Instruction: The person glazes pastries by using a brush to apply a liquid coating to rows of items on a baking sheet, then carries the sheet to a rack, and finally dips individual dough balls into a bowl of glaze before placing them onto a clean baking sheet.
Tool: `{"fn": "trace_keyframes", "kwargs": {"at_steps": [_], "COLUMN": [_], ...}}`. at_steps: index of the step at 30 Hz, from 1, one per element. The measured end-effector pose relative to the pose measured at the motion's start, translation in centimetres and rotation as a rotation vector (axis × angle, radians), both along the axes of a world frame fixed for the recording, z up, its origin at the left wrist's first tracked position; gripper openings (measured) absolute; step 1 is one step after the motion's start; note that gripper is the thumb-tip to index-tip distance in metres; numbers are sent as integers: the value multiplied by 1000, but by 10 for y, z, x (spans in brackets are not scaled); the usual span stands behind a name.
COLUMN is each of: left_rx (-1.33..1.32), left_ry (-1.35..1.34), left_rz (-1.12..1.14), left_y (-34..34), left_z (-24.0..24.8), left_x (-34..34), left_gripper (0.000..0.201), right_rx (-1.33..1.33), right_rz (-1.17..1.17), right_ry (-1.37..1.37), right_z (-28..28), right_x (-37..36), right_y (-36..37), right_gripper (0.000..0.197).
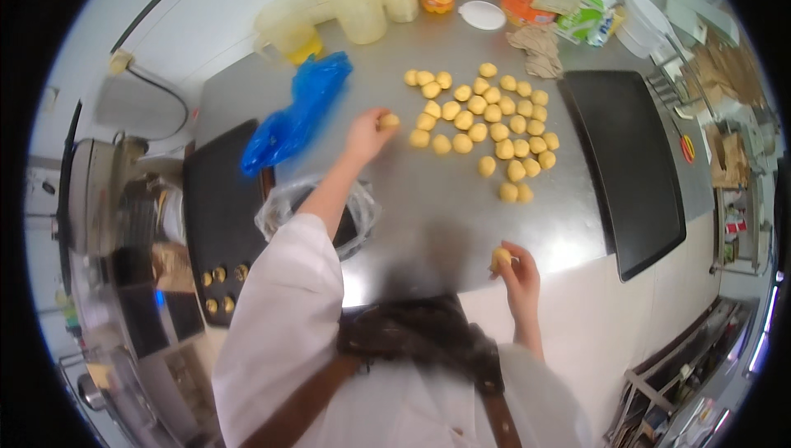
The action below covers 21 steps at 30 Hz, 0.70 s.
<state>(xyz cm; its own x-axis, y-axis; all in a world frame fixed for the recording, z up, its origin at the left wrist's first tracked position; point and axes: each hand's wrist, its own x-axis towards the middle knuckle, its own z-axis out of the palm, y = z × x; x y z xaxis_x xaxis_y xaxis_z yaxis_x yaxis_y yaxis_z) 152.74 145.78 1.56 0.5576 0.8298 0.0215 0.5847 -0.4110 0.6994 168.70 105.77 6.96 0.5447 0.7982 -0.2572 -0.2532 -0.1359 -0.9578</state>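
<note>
My left fingers [378, 113] hold a dough ball [389, 121], my right fingers [519, 252] a nearer ball [499, 259], and a light pinch should keep both round.

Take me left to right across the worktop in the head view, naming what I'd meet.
Dark tray with small pieces at its near end → blue plastic bag → left hand holding a dough ball → spread of yellow dough balls → second dark tray.
</note>
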Motion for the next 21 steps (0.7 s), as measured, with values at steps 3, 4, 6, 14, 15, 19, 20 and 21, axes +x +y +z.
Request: {"fn": "trace_keyframes", "kwargs": {"at_steps": [3, 4, 6, 14, 15, 19, 20, 21], "left_rx": [-515, -594, -747, -868, -831, -213, -50, 121], "left_ry": [-412, -493, -625, -728, -682, -248, -100, 44], "left_rz": [121, 127, 173, 180, 104, 118, 73, 30], "left_y": [-40, -51, -78, -115, -111, -122, -126, -126], "left_z": [59, 71, 85, 74, 67, 66, 61, 52], "left_x": [-54, -78, -135, -263, -267, -258, -256, -255], "left_gripper": [38, 39, 41, 39, 38, 40, 39, 37], "right_rx": [91, 100, 123, 61, 2, -45, -49, 1], "right_rz": [68, 118, 228, 547, 549, 456, 456, 471], "right_ry": [251, 275, 327, 24, -107, -748, -867, -1007], "right_z": [10, 10, 8, 26, 18, -4, -3, -8], "right_x": [-18, -27, -52, -172, -180, -211, -215, -220], "right_y": [29, 42, 73, 165, 174, 195, 197, 199], "right_gripper": [31, 32, 33, 41, 42, 38, 36, 35]}}
